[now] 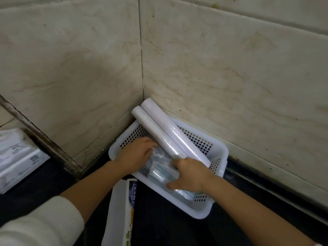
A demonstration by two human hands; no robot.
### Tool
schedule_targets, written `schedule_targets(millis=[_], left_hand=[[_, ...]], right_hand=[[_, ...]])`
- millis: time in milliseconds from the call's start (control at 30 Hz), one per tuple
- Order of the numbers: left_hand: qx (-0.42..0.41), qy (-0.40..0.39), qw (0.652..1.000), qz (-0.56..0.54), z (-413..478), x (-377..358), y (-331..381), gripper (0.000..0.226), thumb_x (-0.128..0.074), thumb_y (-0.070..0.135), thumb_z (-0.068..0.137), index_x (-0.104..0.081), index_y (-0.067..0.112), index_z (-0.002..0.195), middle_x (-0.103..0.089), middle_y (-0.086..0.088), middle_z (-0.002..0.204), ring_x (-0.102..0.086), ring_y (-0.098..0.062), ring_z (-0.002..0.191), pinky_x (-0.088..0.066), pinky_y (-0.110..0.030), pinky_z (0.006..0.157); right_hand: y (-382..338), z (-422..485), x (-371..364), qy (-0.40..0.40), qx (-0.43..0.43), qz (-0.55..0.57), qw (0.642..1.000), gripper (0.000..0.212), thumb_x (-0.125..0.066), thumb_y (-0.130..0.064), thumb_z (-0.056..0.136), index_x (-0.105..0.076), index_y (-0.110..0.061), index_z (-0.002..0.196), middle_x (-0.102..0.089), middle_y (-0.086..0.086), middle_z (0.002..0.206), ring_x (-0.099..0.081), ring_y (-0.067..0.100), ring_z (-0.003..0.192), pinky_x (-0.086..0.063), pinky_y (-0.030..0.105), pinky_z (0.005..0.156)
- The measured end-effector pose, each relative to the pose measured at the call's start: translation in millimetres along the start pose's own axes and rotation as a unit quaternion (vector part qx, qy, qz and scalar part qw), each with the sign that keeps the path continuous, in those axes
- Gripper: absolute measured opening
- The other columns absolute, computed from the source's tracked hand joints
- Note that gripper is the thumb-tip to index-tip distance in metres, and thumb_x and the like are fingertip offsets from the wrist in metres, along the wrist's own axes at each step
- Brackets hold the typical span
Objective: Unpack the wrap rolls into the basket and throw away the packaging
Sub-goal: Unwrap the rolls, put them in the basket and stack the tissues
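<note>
A white perforated plastic basket (219, 150) sits on the dark counter in the corner of the tiled walls. Two long white wrap rolls (160, 129) lie slanted in it, their far ends sticking out over the back rim. Below them in the basket lie smaller rolls in clear plastic packaging (159, 168). My left hand (136, 153) rests inside the basket's left side, fingers on the clear packaging. My right hand (190, 174) lies palm down over the packaged rolls, fingers spread and pressing on them. Whether either hand actually grips the pack is not clear.
A white printed box or pack (122, 210) lies on the counter just in front of the basket. At the left edge stands a white packaged item (16, 157) beyond a dark metal frame (39, 134). Tiled walls close off the back and the right.
</note>
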State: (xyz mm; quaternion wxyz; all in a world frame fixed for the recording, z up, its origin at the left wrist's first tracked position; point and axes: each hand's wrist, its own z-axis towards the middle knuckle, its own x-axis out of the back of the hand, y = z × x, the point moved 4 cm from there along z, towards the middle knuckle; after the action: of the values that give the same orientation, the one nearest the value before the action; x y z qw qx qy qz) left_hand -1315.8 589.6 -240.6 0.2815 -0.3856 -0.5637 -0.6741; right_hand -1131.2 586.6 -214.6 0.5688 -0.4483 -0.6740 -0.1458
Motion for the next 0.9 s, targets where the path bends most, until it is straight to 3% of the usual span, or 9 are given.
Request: schedule_targets(millis=[100,233,300,433,667,733,800,900], left_hand=[[0.038,-0.122,0.987,0.102,9,-17,-6,0.046,-0.037,0.021,0.099,-0.034,0.022,0.145,-0.034,-0.005,0.149,-0.032,-0.025,0.130,-0.034,-0.042,0.107],[0.070,-0.225,0.947,0.219,20,-33,-13,0.061,-0.040,0.029,0.097,-0.008,0.037,0.149,-0.002,-0.007,0.160,-0.007,-0.037,0.141,-0.018,-0.055,0.114],[0.082,-0.252,0.939,0.221,24,-39,-16,0.063,-0.039,0.035,0.098,-0.003,0.042,0.149,0.007,-0.010,0.160,-0.007,-0.039,0.140,-0.019,-0.055,0.113],[0.107,-0.261,0.938,0.200,32,-43,-16,0.069,-0.045,0.041,0.094,-0.002,0.042,0.148,0.007,-0.008,0.160,-0.011,-0.040,0.139,-0.019,-0.055,0.112],[0.043,-0.294,0.916,0.270,43,-37,-11,0.090,-0.060,0.045,0.084,-0.002,0.032,0.151,0.009,-0.005,0.161,0.014,-0.033,0.145,0.006,-0.058,0.114],[0.034,-0.296,0.918,0.261,42,-36,-13,0.088,-0.062,0.046,0.081,-0.010,0.029,0.150,-0.003,-0.004,0.161,-0.001,-0.034,0.146,-0.005,-0.055,0.115],[0.035,-0.298,0.923,0.240,38,-35,-15,0.076,-0.062,0.044,0.081,-0.025,0.027,0.145,-0.024,-0.006,0.156,-0.027,-0.033,0.138,-0.030,-0.048,0.111],[0.044,-0.279,0.935,0.217,32,-33,-16,0.078,-0.065,0.042,0.081,-0.023,0.029,0.146,-0.029,-0.005,0.154,-0.035,-0.033,0.133,-0.040,-0.044,0.105]], right_hand=[[0,3,-15,-0.058,-0.041,-0.053,0.996,0.061,-0.071,-0.054,0.070,-0.056,-0.013,0.112,-0.059,0.005,0.113,-0.061,0.025,0.097,-0.050,0.034,0.076],[0,9,-29,-0.067,-0.086,-0.105,0.989,0.057,-0.067,-0.055,0.077,-0.061,-0.011,0.112,-0.061,0.009,0.120,-0.061,0.028,0.105,-0.052,0.038,0.089],[-1,11,-34,-0.050,-0.094,-0.113,0.988,0.054,-0.065,-0.053,0.080,-0.062,-0.011,0.112,-0.061,0.011,0.120,-0.061,0.029,0.106,-0.050,0.038,0.087],[4,9,-32,-0.010,-0.116,-0.089,0.989,0.041,-0.068,-0.041,0.080,-0.064,-0.010,0.107,-0.063,0.007,0.115,-0.064,0.027,0.101,-0.048,0.033,0.076],[5,1,-26,0.017,-0.078,-0.039,0.996,0.028,-0.068,-0.028,0.076,-0.067,-0.009,0.096,-0.060,0.004,0.109,-0.063,0.024,0.092,-0.044,0.029,0.066],[5,-2,-30,0.003,-0.049,-0.006,0.999,0.031,-0.069,-0.031,0.076,-0.068,-0.012,0.101,-0.056,0.003,0.112,-0.061,0.022,0.096,-0.049,0.029,0.071],[5,-4,-34,-0.014,-0.038,0.025,0.999,0.031,-0.068,-0.031,0.078,-0.066,-0.013,0.103,-0.058,0.006,0.113,-0.061,0.023,0.097,-0.051,0.030,0.079],[5,-3,-36,-0.038,-0.040,0.060,0.997,0.028,-0.068,-0.026,0.078,-0.064,-0.011,0.102,-0.059,0.008,0.110,-0.060,0.023,0.097,-0.052,0.031,0.082]])
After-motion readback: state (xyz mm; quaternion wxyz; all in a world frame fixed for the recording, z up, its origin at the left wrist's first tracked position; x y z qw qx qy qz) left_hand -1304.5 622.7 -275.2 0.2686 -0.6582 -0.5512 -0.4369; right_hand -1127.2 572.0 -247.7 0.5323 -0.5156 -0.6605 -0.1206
